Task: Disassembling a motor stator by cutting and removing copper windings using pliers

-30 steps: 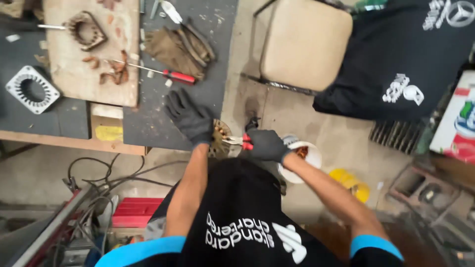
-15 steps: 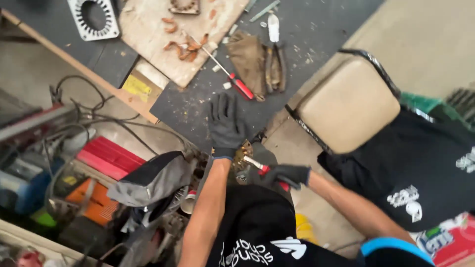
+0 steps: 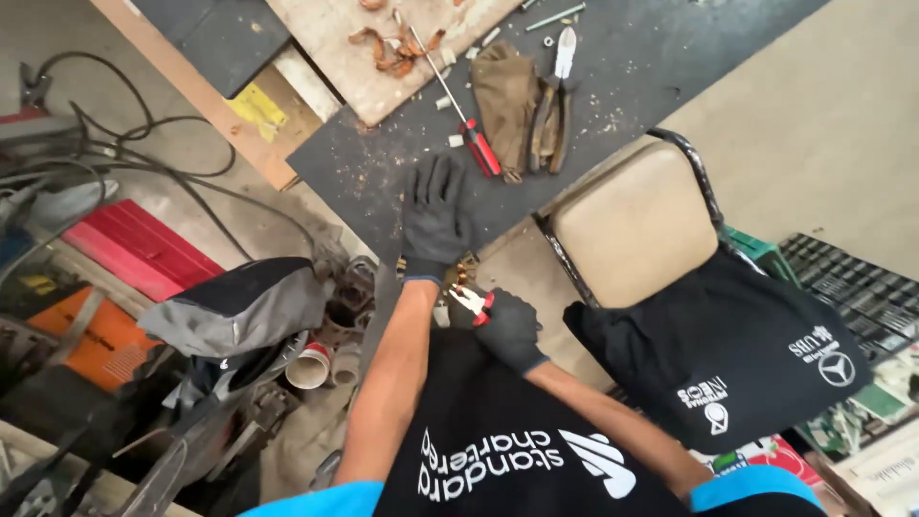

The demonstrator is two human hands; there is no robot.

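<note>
My left hand (image 3: 436,218), in a black glove, lies flat with spread fingers on the edge of the dark table (image 3: 632,67). A brownish copper-wound part (image 3: 466,269) peeks out from under the heel of that palm. My right hand (image 3: 509,327), also gloved in black, grips red-handled pliers (image 3: 473,302). The pliers' jaws sit right at the copper part, just below my left wrist.
On the table lie a red-handled screwdriver (image 3: 471,132), brown gloves (image 3: 500,88), cutters (image 3: 557,84) and a wooden board (image 3: 402,72) with copper scraps (image 3: 392,43). A beige-seated chair (image 3: 637,225) with a black shirt (image 3: 728,349) stands to the right. Cables (image 3: 144,158), a red box (image 3: 144,251) and clutter lie to the left.
The view has swung round and moved closer. Both hands stay at the table edge on the copper part, and my left hand's fingers now lie flatter and more spread.
</note>
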